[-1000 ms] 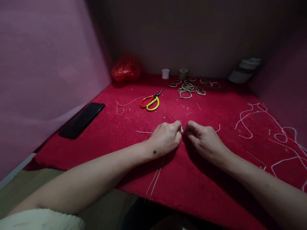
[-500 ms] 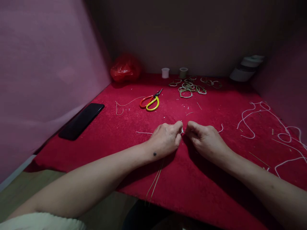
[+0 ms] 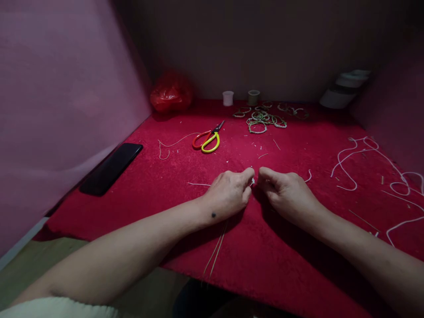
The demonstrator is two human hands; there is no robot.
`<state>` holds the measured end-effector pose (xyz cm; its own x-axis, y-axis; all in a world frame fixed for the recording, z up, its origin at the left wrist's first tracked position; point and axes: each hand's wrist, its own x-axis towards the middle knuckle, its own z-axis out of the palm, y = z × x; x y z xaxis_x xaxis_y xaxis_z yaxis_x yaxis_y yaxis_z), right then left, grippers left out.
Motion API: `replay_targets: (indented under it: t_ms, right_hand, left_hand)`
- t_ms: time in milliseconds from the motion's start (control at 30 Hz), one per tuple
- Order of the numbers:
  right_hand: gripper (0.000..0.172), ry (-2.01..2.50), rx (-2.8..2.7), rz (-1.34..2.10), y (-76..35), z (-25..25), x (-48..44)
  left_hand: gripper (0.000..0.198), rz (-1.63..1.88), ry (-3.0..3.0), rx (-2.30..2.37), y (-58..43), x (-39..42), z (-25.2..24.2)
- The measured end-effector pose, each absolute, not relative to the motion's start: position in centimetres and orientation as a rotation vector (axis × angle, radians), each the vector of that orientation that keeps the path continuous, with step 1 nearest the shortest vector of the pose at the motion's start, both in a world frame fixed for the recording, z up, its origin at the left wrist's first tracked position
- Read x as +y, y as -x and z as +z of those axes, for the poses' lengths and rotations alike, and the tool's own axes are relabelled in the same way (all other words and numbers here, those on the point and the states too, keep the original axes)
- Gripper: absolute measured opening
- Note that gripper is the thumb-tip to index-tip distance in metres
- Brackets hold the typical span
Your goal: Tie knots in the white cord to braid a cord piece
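Note:
My left hand [image 3: 230,192] is closed in a pinch on a small piece of white knotted cord [image 3: 252,180], which peeks out at the fingertips. One white cord end [image 3: 198,183] sticks out to the left of that hand. Close beside it, my right hand [image 3: 285,190] is pinched too, its fingertips curled out of sight; a white cord tail [image 3: 309,176] shows behind it. I take it to be gripping the cord, though the fingers hide the grip. Two thin tan strands [image 3: 217,252] run from under my left wrist over the table's front edge.
On the red cloth [image 3: 159,198] lie scissors [image 3: 210,140], a black phone [image 3: 111,168] and several braided cord rings [image 3: 257,127]. Behind stand a red plastic bag [image 3: 171,93], two small cups [image 3: 228,98] and a tilted white container [image 3: 342,92]. Loose white cord [image 3: 347,154] lies at right.
Both hands keep nearly the same pinched pose, close together. The view has shifted slightly; nothing is visibly taken up or let go.

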<state>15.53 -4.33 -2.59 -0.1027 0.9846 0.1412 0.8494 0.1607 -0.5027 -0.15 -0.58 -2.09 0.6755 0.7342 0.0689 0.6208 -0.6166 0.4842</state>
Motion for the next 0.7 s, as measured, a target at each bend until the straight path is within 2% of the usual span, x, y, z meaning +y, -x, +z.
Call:
replay_targets:
  t_ms: [333,567,700]
  right_hand:
    - [0.011,1.787,-2.017,0.423,-15.36,-2.46,-4.56]
    - [0.013,1.891,-2.068,0.265,-15.38,-2.79,-4.8]
    - [0.012,1.91,-2.032,0.318,-15.32,-2.7,-4.63]
  left_hand:
    - [0.012,0.353,-2.443,1.048,0.24,-0.31,-2.0]
    - [0.011,0.346,-2.431,1.049,0.26,-0.2,-1.99]
    - [0.012,0.332,-2.455,1.055,0.26,-0.21,-2.04]
